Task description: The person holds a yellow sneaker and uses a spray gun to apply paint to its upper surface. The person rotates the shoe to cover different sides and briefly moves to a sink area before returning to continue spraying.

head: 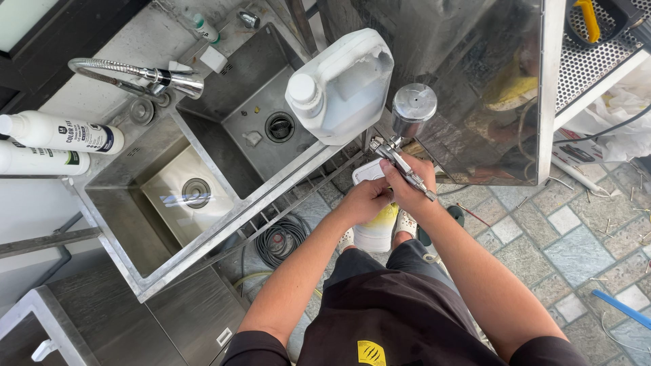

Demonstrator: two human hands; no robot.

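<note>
Seen from above, a person in a dark apron stands on a stone-tiled floor (576,244), both bare forearms reaching forward. The right hand (411,183) is wrapped closed around the handle of a metal spray gun (401,161), whose shiny lidded cup (413,107) points up and away from the body. The left hand (364,201) is curled shut against the gun's underside, just beside the right; which part its fingers pinch cannot be told. Directly beneath the hands stands a white container (375,230) with yellow contents, between the person's feet. Left of the legs, a coil of dark cable (279,238) lies on the floor under a wire rack. Beyond the hands, a white plastic jug (342,87) with a screw cap rests tilted on the corner of a stainless-steel double sink (129,217), near the gun's cup. A flexible chrome faucet (146,76) arches over the far basin. Two white bottles (57,146) lie on the counter at far left. A polished steel cabinet (488,88) rises at right.
</note>
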